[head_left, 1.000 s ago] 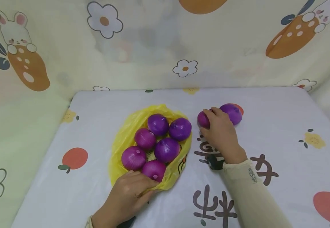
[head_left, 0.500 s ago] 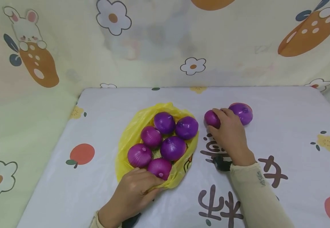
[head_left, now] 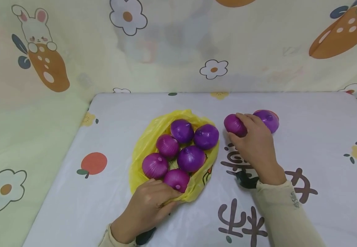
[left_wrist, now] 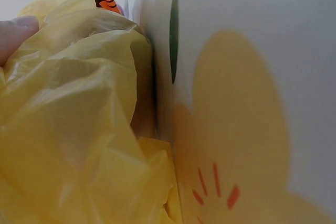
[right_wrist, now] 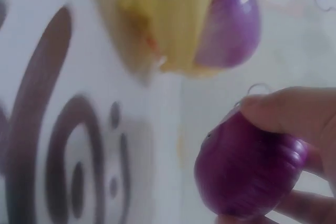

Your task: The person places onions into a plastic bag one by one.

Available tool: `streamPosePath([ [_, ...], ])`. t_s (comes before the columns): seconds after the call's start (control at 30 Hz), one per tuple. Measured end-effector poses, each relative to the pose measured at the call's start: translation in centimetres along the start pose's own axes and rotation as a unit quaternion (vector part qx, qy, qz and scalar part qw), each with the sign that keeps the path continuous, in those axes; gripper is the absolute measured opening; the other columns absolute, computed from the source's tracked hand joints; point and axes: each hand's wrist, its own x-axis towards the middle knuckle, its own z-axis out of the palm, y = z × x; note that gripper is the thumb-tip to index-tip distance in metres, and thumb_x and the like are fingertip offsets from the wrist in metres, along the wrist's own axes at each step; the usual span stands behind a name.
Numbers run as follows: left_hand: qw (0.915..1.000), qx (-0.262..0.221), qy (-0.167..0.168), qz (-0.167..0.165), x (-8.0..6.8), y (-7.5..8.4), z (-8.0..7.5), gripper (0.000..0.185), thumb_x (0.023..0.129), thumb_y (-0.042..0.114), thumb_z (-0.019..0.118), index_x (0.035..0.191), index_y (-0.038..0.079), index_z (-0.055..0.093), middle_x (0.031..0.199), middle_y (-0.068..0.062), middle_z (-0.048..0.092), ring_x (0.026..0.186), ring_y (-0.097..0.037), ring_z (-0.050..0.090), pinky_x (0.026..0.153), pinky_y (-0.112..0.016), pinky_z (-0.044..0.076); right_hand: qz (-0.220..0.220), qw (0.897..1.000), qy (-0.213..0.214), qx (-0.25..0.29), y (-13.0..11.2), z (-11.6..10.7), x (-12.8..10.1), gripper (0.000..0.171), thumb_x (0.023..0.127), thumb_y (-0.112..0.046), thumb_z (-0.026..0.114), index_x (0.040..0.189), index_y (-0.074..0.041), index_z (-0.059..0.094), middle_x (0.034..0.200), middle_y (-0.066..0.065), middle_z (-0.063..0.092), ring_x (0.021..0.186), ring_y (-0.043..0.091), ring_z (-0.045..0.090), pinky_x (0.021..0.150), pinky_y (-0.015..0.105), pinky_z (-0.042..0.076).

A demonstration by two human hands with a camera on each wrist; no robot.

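A yellow plastic bag [head_left: 144,144] lies open on the table with several purple onions [head_left: 191,158] in it. My left hand [head_left: 149,206] grips the bag's near edge, and in the left wrist view the crumpled bag [left_wrist: 79,119] fills the frame with a fingertip [left_wrist: 16,32] on it. My right hand [head_left: 252,140] holds a purple onion [head_left: 234,125] just to the right of the bag; the right wrist view shows the onion [right_wrist: 247,169] in my fingers [right_wrist: 286,111]. A second loose onion [head_left: 269,120] lies behind that hand.
The white table cover [head_left: 320,144] has printed fruit and dark characters. A cartoon-print cloth [head_left: 178,44] hangs behind and to the left of the table. A black wrist strap [head_left: 244,180] shows at my right cuff.
My right hand has lifted the onion slightly and drawn it a little toward the bag. The left hand keeps its hold on the bag edge. The head view has shifted.
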Motion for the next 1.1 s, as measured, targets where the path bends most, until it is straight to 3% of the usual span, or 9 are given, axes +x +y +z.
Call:
streamPosePath([
  [0.2,1.0,-0.002,0.001,0.006,0.3,-0.2,0.0,0.02,0.079,0.007,0.088,0.097,0.013,0.082,0.092,0.007,0.078,0.083,-0.008,0.071,0.078,-0.023,0.056,-0.037,0.997,0.039,0.049,-1.4,-0.6,-0.3,0.063,0.084,-0.014,0.085,0.142,-0.004,0.062,0.143,0.021,0.06,0.127,0.04,0.058,0.093,0.06,0.056],
  [0.33,0.9998,0.002,0.009,0.02,0.5,-0.3,0.0,0.021,0.078,0.006,0.088,0.097,0.013,0.082,0.091,0.006,0.078,0.083,-0.009,0.071,0.077,-0.023,0.056,-0.087,0.992,0.047,0.074,-2.9,-0.8,-0.7,0.062,0.083,-0.013,0.087,0.14,-0.004,0.064,0.143,0.019,0.06,0.124,0.037,0.06,0.087,0.054,0.059],
  [0.63,0.9999,-0.008,0.011,-0.004,0.0,0.1,0.0,0.021,0.077,0.008,0.089,0.095,0.014,0.081,0.089,0.007,0.077,0.082,-0.007,0.07,0.078,-0.022,0.055,-0.207,0.975,-0.019,0.081,-6.8,1.3,-1.5,0.061,0.083,-0.019,0.089,0.138,-0.006,0.066,0.144,0.021,0.059,0.129,0.038,0.06,0.102,0.053,0.054],
  [0.9,0.9993,-0.021,0.026,0.018,0.2,-0.2,0.9,0.017,0.081,0.012,0.087,0.095,0.016,0.08,0.09,0.008,0.077,0.081,-0.008,0.069,0.078,-0.023,0.055,-0.226,0.972,-0.038,0.051,-7.3,2.7,-1.6,0.058,0.084,-0.019,0.086,0.139,-0.009,0.067,0.143,0.019,0.059,0.131,0.036,0.057,0.105,0.049,0.053],
  [1.1,0.9991,-0.019,0.032,0.019,-0.3,-0.3,0.6,0.006,0.094,0.023,0.079,0.096,0.017,0.08,0.089,0.009,0.076,0.08,-0.008,0.069,0.076,-0.024,0.054,-0.234,0.97,-0.047,0.037,-7.6,3.6,-1.8,0.056,0.09,-0.03,0.08,0.141,-0.011,0.066,0.146,0.017,0.059,0.132,0.034,0.057,0.106,0.048,0.052],
])
